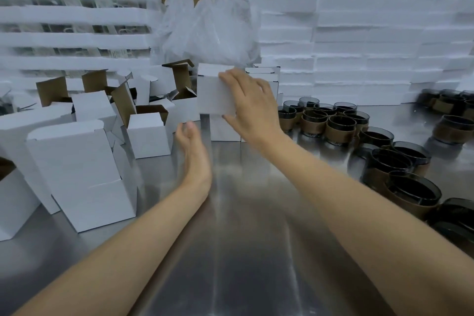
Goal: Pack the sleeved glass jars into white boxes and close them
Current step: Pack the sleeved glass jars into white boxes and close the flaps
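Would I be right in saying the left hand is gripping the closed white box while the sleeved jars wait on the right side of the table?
Not quite: the head view shows the right hand gripping the closed white box; the left hand is open and holds nothing. The sleeved jars do wait on the right side of the table.

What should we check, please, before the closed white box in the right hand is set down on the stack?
1. Right hand grips the closed white box: ok.
2. Box top flap shut: ok.
3. Left hand open, holding nothing, clear of the box: ok.
4. Stacked box below sits level: cannot tell, partly hidden.
5. Sleeved glass jars stand clear, to the right: ok.
6. Open empty boxes wait at the left: ok.
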Demonstrator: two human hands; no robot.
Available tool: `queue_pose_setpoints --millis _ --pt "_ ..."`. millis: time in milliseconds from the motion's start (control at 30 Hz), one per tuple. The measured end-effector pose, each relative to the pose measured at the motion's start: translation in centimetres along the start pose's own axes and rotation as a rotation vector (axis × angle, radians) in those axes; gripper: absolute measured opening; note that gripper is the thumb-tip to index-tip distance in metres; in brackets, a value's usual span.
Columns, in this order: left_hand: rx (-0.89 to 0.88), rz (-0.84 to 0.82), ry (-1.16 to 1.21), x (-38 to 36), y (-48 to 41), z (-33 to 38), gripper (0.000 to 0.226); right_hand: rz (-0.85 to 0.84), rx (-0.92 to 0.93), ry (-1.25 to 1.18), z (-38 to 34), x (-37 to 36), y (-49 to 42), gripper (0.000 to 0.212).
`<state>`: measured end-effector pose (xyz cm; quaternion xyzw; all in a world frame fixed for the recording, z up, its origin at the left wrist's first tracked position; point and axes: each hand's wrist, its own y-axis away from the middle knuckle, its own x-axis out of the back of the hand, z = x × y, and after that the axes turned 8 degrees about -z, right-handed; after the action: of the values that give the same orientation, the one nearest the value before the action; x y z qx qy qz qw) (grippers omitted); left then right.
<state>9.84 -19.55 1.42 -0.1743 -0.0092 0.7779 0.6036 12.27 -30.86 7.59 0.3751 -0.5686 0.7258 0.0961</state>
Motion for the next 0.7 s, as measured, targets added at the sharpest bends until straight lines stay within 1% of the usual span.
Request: queue_pose_setpoints --millis 100,133,200,267,333,400,467,500,533,600,700 --pt "0.02 -0.011 -0.051 0.1 -0.5 -0.5 0.05 -0.213 -0.012 0.263 0.5 -1.1 -3.2 0.075" --pt "0.024 -0.013 -0.062 0.1 -0.6 -0.6 0.049 -0.278 -0.013 0.33 0.6 -1.5 -3.9 0.071" --pt "0.037 -0.012 -0.093 0.3 -0.9 -0.9 0.05 -0.351 -0.013 0.43 0.6 -2.2 -4.9 0.057" --pt "0.051 -0.014 -0.119 0.4 -1.1 -1.2 0.049 -0.358 -0.01 0.471 0.7 -2.6 -5.6 0.043" --pt "0.049 -0.019 -0.128 0.4 -1.1 -1.2 0.048 -0.321 0.013 0.458 0.5 -2.6 -5.6 0.04" --pt "0.048 -0.022 -0.143 0.4 -1.1 -1.3 0.048 -0.263 0.085 0.404 -0.4 -2.8 -4.6 0.034" --pt "0.052 -0.018 -0.147 0.3 -1.2 -1.3 0.047 -0.222 0.186 0.341 -1.3 -3.6 -3.3 0.02" --pt "0.055 -0.022 -0.156 0.4 -1.3 -1.5 0.047 -0.237 0.221 0.294 -1.7 -4.1 -2.7 0.018" --pt "0.056 -0.031 -0.168 0.4 -1.3 -1.5 0.047 -0.281 0.223 0.259 -1.9 -4.5 -2.3 0.021" --pt "0.063 -0.04 -0.176 0.4 -1.3 -1.5 0.047 -0.385 0.144 0.276 -2.0 -5.1 -2.2 0.032" --pt "0.078 -0.028 -0.167 0.4 -1.5 -1.7 0.049 -0.405 0.016 0.277 -2.2 -5.9 -2.4 0.039"
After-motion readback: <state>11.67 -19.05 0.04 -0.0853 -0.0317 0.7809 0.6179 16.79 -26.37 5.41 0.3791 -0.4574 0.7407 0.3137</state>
